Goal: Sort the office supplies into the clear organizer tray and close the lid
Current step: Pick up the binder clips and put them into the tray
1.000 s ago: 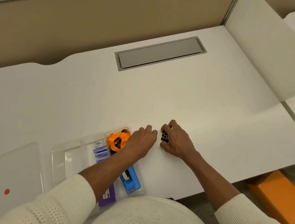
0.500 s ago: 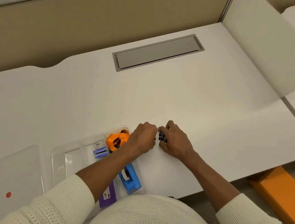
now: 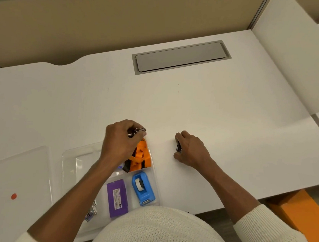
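Left hand (image 3: 121, 141) pinches binder clips (image 3: 137, 131) above the organizer tray (image 3: 69, 164); right hand (image 3: 190, 151) grips others. Loose grip risks spillage onto the table (image 3: 210, 108).

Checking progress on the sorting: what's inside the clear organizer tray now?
The clear organizer tray holds an orange tape dispenser, a blue tape dispenser and a purple box. The left forearm covers the middle compartments.
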